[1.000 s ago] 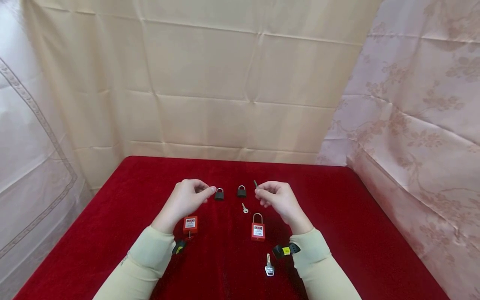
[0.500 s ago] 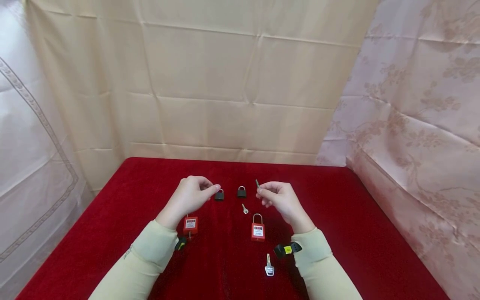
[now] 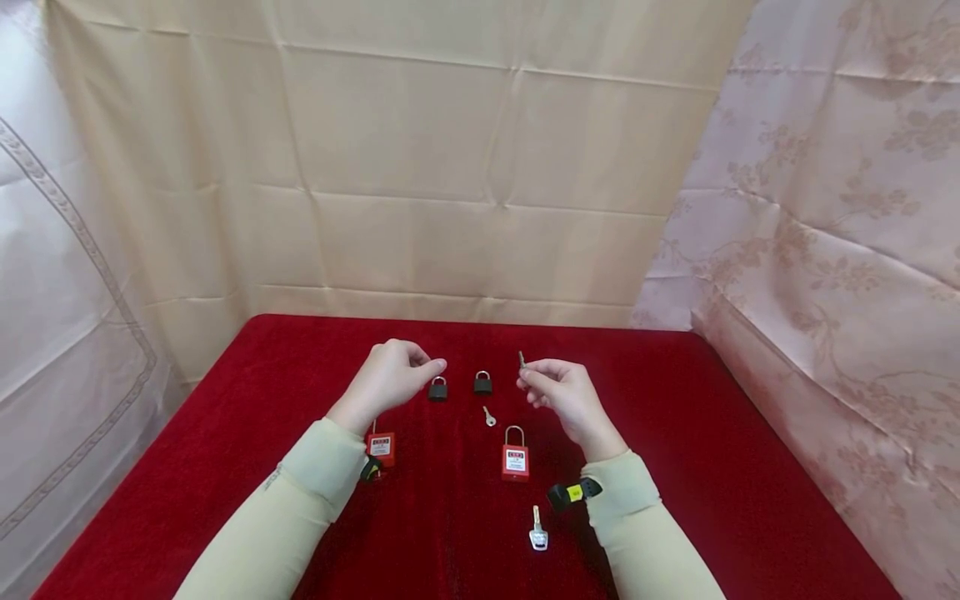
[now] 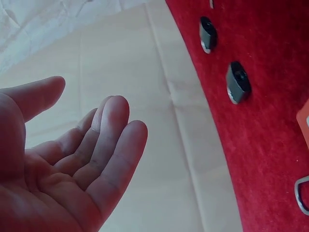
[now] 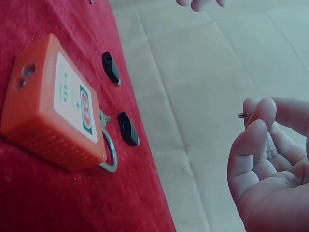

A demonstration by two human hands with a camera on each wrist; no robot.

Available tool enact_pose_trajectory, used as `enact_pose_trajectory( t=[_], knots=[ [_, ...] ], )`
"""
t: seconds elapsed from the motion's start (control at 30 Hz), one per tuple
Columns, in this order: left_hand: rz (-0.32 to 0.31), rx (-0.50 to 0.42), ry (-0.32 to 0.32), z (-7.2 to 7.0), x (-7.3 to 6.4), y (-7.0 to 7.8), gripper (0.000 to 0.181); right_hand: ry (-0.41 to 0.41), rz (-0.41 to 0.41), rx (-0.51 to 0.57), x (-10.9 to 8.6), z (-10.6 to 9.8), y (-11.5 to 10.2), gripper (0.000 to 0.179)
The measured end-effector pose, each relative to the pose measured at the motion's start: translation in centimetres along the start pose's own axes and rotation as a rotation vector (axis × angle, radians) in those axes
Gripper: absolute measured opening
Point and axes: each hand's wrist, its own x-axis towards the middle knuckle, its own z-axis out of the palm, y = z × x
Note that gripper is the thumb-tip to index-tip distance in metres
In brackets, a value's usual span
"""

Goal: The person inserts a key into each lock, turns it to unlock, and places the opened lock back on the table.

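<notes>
My right hand (image 3: 562,392) is raised over the right side of the table and pinches a small key (image 3: 522,359) between thumb and forefinger, its blade pointing up. In the right wrist view only a thin metal end of it shows past the fingertips. My left hand (image 3: 390,375), holding nothing, hovers beside a small black padlock (image 3: 438,390); the left wrist view shows thumb and fingers (image 4: 116,150) spread apart. A second black padlock (image 3: 483,383) lies between the hands, with a small silver key (image 3: 490,417) in front of it.
Nearer me lie a red padlock (image 3: 515,462) with a white label and a larger key (image 3: 538,530). Another red padlock (image 3: 381,447) sits by my left wrist, partly covered by the wrist strap. The red cloth table (image 3: 675,467) meets a beige curtain (image 3: 405,167) at the back.
My left hand has moved to the right and slightly away from me. The key in my right hand has shifted a little to the right and turned more upright.
</notes>
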Motion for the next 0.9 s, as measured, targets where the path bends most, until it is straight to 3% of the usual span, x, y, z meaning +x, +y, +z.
enact_pose_trajectory(
  t=[0.27,0.5,0.6,0.73,0.9],
  knots=[
    [-0.052,0.033,0.001,0.6,1.6,-0.9,0.027,0.018,0.041,0.03,0.4,-0.4,1.0,0.026],
    [-0.076,0.082,0.012,1.7,3.0,-1.7,0.037,0.029,0.106,-0.021,0.7,-0.6,1.7,0.029],
    [-0.094,0.085,0.0,2.2,3.4,-1.6,0.039,0.035,0.127,-0.049,0.8,-0.8,2.0,0.029],
    [-0.124,0.087,-0.029,2.9,4.0,-1.5,0.026,0.047,0.151,-0.07,0.8,-1.0,2.3,0.028],
    [-0.176,0.106,-0.089,3.7,4.7,-1.5,0.044,0.05,0.162,-0.089,0.7,-1.3,2.5,0.031]
  ],
)
